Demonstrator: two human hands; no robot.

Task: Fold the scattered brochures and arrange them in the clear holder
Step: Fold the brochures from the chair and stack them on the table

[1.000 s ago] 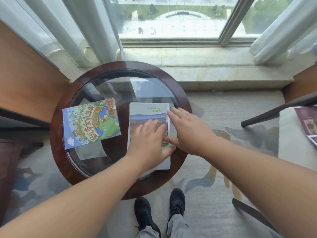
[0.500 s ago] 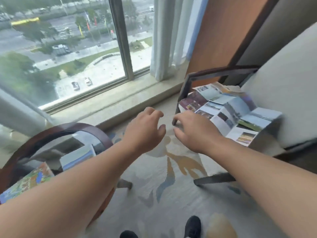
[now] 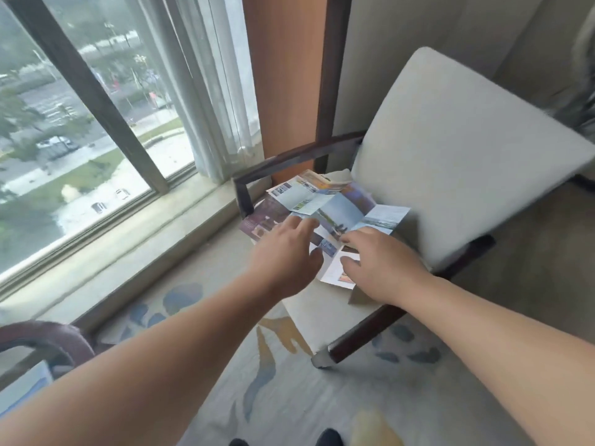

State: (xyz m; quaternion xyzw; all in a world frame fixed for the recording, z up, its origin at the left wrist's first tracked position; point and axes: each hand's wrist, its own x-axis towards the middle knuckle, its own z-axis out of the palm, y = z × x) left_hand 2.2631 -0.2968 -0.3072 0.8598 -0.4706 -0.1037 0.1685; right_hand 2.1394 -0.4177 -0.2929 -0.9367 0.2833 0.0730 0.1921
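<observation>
Window-side chair (image 3: pixel 450 156) carries unfolded brochures (image 3: pixel 338 207); left grip (image 3: pixel 286 252), right grip (image 3: pixel 383 265) over them, fingers spread, holding nothing.

Both bare arms reach out from the body toward the far right. The left forearm (image 3: pixel 145 375) runs up from the near left corner. The left hand (image 3: pixel 286 252) is palm down, its fingers (image 3: pixel 299 225) loosely straight and pointing far, the thumb spread to the right. The right forearm (image 3: pixel 499 333) comes in from the near right edge. The right hand (image 3: pixel 383 265), also palm down, is turned leftward, fingers lightly bent and thumb held apart. The hands are near each other, not touching.
</observation>
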